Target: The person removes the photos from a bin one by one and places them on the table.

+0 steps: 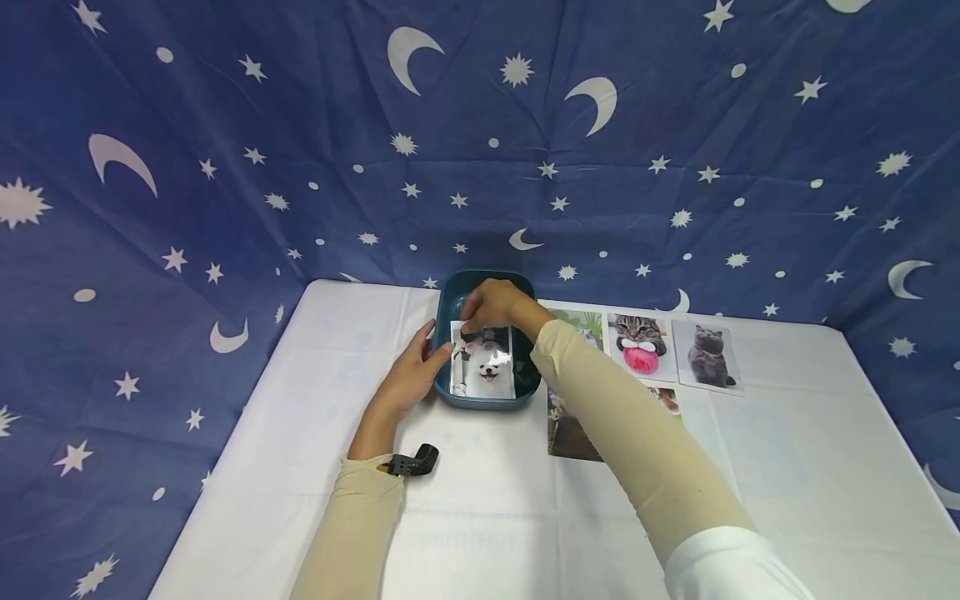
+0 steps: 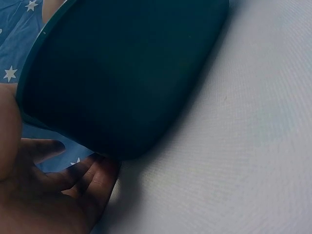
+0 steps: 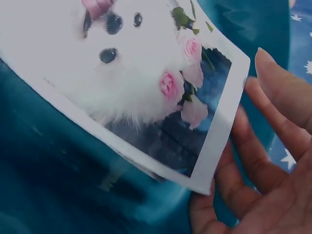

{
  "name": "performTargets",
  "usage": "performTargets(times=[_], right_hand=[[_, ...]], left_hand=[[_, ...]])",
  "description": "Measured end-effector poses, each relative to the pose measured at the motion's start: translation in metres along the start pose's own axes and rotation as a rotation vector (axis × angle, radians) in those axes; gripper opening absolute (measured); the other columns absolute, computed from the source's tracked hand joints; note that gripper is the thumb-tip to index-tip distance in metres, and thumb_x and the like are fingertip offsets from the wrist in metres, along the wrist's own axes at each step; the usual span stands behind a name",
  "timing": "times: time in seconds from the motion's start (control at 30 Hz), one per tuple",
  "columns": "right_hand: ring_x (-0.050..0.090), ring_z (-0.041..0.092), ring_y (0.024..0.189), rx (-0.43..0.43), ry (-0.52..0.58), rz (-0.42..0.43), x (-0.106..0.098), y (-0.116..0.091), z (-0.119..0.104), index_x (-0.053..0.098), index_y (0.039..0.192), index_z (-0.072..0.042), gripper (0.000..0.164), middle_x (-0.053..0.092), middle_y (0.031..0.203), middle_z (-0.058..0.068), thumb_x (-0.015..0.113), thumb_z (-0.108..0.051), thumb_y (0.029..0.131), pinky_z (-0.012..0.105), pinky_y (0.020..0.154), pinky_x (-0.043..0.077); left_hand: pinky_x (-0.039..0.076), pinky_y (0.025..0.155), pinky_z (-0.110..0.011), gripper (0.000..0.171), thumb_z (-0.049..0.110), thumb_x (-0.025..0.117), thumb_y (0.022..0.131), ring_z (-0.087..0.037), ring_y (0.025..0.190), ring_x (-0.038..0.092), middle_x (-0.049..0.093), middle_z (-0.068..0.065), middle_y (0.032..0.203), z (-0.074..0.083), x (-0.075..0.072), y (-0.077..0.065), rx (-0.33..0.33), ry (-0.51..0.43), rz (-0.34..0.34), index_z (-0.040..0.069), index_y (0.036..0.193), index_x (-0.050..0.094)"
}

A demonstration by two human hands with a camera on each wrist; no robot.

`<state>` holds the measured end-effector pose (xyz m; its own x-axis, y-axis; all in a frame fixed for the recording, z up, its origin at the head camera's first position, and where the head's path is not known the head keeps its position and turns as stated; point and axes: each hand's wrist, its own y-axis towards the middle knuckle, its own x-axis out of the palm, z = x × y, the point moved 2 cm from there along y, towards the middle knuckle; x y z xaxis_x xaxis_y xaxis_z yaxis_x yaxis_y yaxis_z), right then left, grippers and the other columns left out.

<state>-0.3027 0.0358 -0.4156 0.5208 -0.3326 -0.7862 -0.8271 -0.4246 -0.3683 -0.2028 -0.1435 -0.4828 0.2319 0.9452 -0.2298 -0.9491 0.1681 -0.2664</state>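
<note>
A glossy photo card of a white fluffy dog with pink roses [image 1: 487, 371] lies in a dark teal plastic bin [image 1: 485, 404]. My right hand [image 1: 491, 304] reaches over the bin at the photo's far edge. The right wrist view shows its fingers [image 3: 256, 165] behind the photo's white border, and the thumb beside the corner, apart from the picture's face. My left hand [image 1: 408, 371] holds the bin's left side, its thumb over the rim and the fingers against the outer wall. Another card edge [image 3: 158, 178] peeks from under the dog photo.
Cat photos lie right of the bin: a tabby with a red ball [image 1: 637, 346], a grey cat [image 1: 707, 354], and one with greenery [image 1: 588, 321]. My right sleeve partly covers nearer photos [image 1: 573, 442]. A blue star-patterned cloth [image 1: 480, 125] hangs behind the white table [image 1: 480, 517].
</note>
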Motion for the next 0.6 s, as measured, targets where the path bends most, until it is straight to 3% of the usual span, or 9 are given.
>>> performTargets(times=[0.17,0.27,0.33,0.47,0.5,0.6], right_hand=[[0.064,0.023,0.110,-0.050,0.098,-0.089,-0.005,-0.010,0.004,0.074,0.122,-0.022,0.030,0.071,0.118,0.003,0.077,-0.022,0.092,0.041,0.098,0.053],[0.060,0.025,0.121,-0.086,0.107,-0.135,-0.006,-0.017,0.007,0.069,0.134,-0.024,0.040,0.064,0.135,0.007,0.073,-0.015,0.095,0.042,0.102,0.052],[0.062,0.028,0.117,-0.093,0.103,-0.151,-0.005,-0.022,0.008,0.063,0.140,-0.027,0.048,0.055,0.147,0.010,0.070,-0.011,0.096,0.044,0.097,0.056],[0.071,0.023,0.091,-0.114,0.041,-0.114,-0.003,-0.032,0.010,0.054,0.149,-0.033,0.058,0.044,0.158,0.010,0.068,-0.010,0.098,0.036,0.074,0.061],[0.072,0.023,0.082,-0.123,0.029,-0.096,-0.002,-0.035,0.010,0.052,0.150,-0.033,0.060,0.045,0.157,0.011,0.068,-0.010,0.098,0.035,0.067,0.061],[0.073,0.022,0.076,-0.166,0.012,-0.024,0.000,-0.043,0.011,0.050,0.150,-0.027,0.058,0.057,0.145,0.015,0.067,-0.009,0.099,0.029,0.059,0.059]], left_hand=[[0.031,0.123,-0.052,0.074,0.043,0.055,0.105,-0.032,0.149,0.039,0.038,-0.017,0.161,0.000,0.000,0.001,-0.003,0.003,-0.002,0.026,0.165,0.015],[0.030,0.123,-0.052,0.074,0.043,0.055,0.105,-0.032,0.149,0.038,0.038,-0.017,0.162,0.001,-0.001,0.001,-0.011,0.012,0.005,0.026,0.165,0.016],[0.029,0.124,-0.052,0.073,0.043,0.055,0.105,-0.031,0.149,0.038,0.038,-0.017,0.161,0.002,-0.001,0.000,-0.018,0.019,0.010,0.027,0.165,0.017],[0.028,0.124,-0.052,0.074,0.046,0.055,0.104,-0.032,0.149,0.038,0.038,-0.017,0.161,0.002,-0.001,0.000,-0.018,0.030,0.010,0.028,0.165,0.017],[0.028,0.124,-0.052,0.074,0.046,0.055,0.104,-0.032,0.149,0.038,0.038,-0.017,0.161,0.002,0.000,0.000,-0.018,0.031,0.008,0.028,0.165,0.017],[0.029,0.124,-0.051,0.075,0.047,0.055,0.104,-0.031,0.149,0.038,0.038,-0.017,0.162,0.001,0.000,0.002,-0.019,0.029,0.006,0.027,0.165,0.017]])
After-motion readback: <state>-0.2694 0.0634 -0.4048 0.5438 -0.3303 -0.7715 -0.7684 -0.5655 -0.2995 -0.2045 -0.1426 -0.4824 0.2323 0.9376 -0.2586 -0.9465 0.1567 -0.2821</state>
